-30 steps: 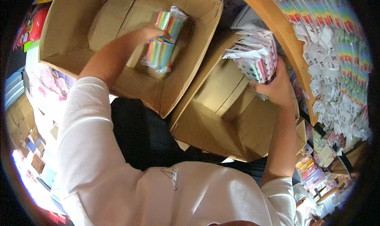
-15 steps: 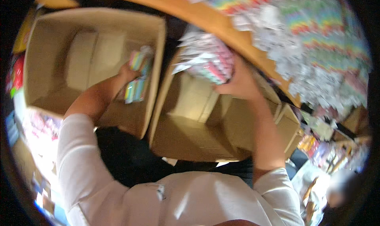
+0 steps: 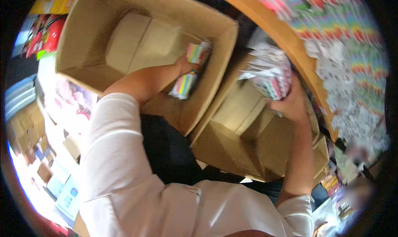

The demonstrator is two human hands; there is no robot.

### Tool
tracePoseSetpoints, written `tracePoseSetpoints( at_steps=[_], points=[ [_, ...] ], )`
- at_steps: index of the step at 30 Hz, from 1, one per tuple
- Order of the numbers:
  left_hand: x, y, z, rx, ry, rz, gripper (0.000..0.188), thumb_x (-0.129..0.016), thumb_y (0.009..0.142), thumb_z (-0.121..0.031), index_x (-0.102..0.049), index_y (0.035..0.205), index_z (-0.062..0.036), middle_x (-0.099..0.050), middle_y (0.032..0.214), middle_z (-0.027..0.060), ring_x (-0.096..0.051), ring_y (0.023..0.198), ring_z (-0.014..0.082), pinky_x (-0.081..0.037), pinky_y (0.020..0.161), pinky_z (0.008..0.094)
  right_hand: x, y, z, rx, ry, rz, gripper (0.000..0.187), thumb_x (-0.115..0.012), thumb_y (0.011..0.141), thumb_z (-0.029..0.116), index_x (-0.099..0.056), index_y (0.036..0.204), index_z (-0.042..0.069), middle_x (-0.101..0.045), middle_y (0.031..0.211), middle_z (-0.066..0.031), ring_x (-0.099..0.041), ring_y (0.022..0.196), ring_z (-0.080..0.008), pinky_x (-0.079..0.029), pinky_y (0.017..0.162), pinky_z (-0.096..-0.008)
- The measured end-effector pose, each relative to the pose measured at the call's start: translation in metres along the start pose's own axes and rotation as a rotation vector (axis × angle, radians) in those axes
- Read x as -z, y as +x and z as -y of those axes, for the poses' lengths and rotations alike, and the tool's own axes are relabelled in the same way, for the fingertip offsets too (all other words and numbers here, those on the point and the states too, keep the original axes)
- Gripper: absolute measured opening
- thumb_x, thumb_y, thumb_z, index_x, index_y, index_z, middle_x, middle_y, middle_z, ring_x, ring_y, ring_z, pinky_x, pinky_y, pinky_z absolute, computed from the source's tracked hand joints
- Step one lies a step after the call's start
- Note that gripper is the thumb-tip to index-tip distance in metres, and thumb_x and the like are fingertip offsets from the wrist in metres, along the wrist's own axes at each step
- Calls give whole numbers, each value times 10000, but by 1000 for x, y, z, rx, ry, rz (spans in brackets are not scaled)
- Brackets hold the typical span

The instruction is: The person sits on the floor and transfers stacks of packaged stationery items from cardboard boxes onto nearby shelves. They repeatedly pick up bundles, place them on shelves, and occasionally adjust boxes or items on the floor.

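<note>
Inside the large cardboard box (image 3: 137, 42), my left hand (image 3: 187, 67) is closed round a row of flat packets with pastel stripes (image 3: 182, 86). Their clear wrappers catch the light, and what they contain cannot be made out. My right hand (image 3: 290, 106) grips a thick bundle of plastic-wrapped packets (image 3: 269, 73) above the second open cardboard box (image 3: 224, 141). The bundle's pink, spotted faces rest toward my palm, while its white wrapper ends fan out to the left. My right fingers are partly hidden behind it.
An orange-brown table edge (image 3: 306, 50) curves past the boxes. Many rainbow-striped packets (image 3: 331, 29) lie in rows on it, with white packets (image 3: 331, 79) beside them. Red and yellow goods (image 3: 52, 33) and small cartons (image 3: 41, 170) stand at left. Another person (image 3: 360, 193) is at lower right.
The whole view has swung, so boxes and hands appear farther right. Both hands keep hold of their packets; the left stays inside its box, the right over the other.
</note>
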State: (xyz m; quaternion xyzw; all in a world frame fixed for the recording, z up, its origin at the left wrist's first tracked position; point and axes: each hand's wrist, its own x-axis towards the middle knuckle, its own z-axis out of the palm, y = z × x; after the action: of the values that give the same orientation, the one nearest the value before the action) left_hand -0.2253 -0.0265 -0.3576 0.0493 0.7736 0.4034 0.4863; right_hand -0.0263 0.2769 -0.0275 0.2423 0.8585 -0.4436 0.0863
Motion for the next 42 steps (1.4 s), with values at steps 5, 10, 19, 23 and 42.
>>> tracePoseSetpoints(
  at_steps=[5,10,19,23,42],
  points=[
    [3,-9,-4,9,-34,55,717,-913,564,-330,-675,1148,11,-720,1087,192,-690,1003,281,-543,885,411,-3,7,6,43,-108,-6,999,-899,528,155,-438,1400,-7,-604,1282,-161,-596,1161,-250,-444,1050,-383],
    [16,-15,-21,57,135,51,665,-905,549,-342,-695,1076,4,-726,1032,206,-706,957,285,-555,845,417,-7,8,14,5,-56,-3,920,-897,546,163,-479,1346,-11,-613,1267,-156,-604,1140,-235,-456,1033,-379],
    [122,-63,-62,-201,-179,703,583,-569,1008,-484,-504,1415,-72,-637,1246,83,-586,1153,208,-454,1024,401,-7,16,-12,21,137,101,1025,-889,533,125,-418,1435,3,-524,1383,-112,-502,1289,-224,-389,1119,-407],
    [217,-153,-126,-58,-326,349,606,-694,877,-473,-632,1289,-33,-707,1120,116,-667,1027,241,-561,881,414,-11,17,-31,94,192,177,1110,-888,572,196,-324,1518,57,-505,1413,-131,-472,1301,-237,-347,1145,-362],
    [-14,-517,-190,-427,-1333,988,873,-652,909,-417,-197,1564,-65,-526,1234,225,-614,1012,443,-531,872,625,-14,-249,10,34,812,102,877,-714,804,291,-284,1508,-9,-522,1369,-185,-501,1271,-260,-416,1057,-393]
  ],
)
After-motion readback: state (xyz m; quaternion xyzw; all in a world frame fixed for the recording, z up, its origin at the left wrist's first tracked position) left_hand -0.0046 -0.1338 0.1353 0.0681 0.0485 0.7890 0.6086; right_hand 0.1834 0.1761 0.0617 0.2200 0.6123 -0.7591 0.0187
